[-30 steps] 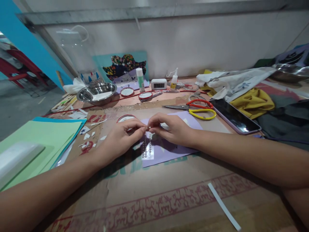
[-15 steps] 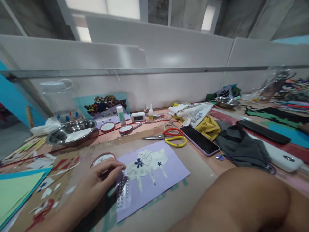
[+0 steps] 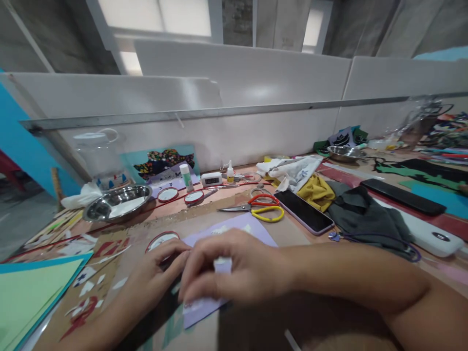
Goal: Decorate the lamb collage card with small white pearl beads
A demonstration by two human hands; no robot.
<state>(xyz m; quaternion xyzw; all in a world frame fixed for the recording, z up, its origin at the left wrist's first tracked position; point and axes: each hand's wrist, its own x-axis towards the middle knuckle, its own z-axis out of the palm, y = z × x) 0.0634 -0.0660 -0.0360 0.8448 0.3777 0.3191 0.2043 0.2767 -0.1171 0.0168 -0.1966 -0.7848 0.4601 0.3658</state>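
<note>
Purple card (image 3: 204, 313) lies on the tabletop at the centre, mostly hidden under the right hand (image 3: 234, 273), with pale patches (image 3: 221, 229) showing above the knuckles. That hand is blurred, its fingers curled and the thumb bent towards them; whether they pinch anything, I cannot tell. The left hand (image 3: 157, 273) rests at the card's left edge, index finger and thumb drawn close together, their tips partly covered by the right hand, so any grip there cannot be made out either. Just beyond the left knuckles is a red-rimmed disc (image 3: 162, 239).

Scissors (image 3: 252, 209) with one red and one yellow handle lie past the card, near a dark phone (image 3: 304, 212). Farther back stand a glue stick (image 3: 186, 177), a small white clock (image 3: 211, 179) and a little bottle (image 3: 230, 173). To the left are a steel bowl (image 3: 109, 208) and light green paper (image 3: 29, 292); to the right, a yellow cloth (image 3: 317, 194) beside a dark grey one.
</note>
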